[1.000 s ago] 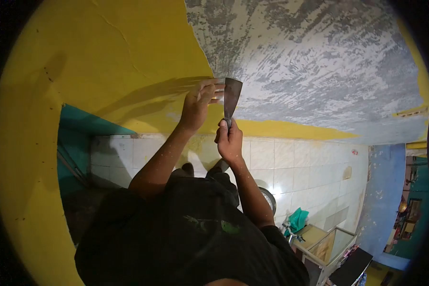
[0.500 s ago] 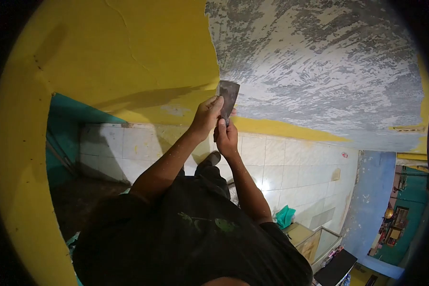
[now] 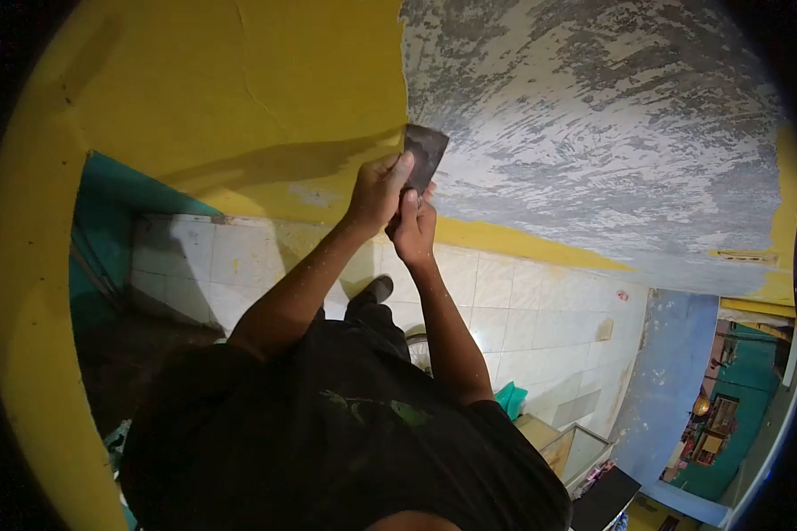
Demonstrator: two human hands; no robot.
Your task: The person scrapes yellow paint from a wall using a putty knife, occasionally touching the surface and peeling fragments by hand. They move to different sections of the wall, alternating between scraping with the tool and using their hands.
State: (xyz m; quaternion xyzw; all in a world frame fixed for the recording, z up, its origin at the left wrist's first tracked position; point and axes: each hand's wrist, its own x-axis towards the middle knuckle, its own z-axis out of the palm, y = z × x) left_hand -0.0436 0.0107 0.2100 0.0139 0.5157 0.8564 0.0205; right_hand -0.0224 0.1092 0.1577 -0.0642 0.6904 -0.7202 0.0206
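A wide dark paint scraper is held in both hands, its broad blade pointing up the wall. Its edge lies at the border between yellow paint and a scraped grey-and-white patch of wall. My left hand grips the blade's left side, thumb flat on its face. Just below, my right hand is closed around the handle, thumb pointing up along it; the fingers mostly hide the handle.
White floor tiles run below the wall, with my shoe on them. A green plastic bag lies near a glass-topped case at lower right. A blue wall and a doorway stand at right; a teal recess opens at left.
Both hands and the scraper have moved a little up along the paint border. The floor and the far room have shifted slightly left in view.
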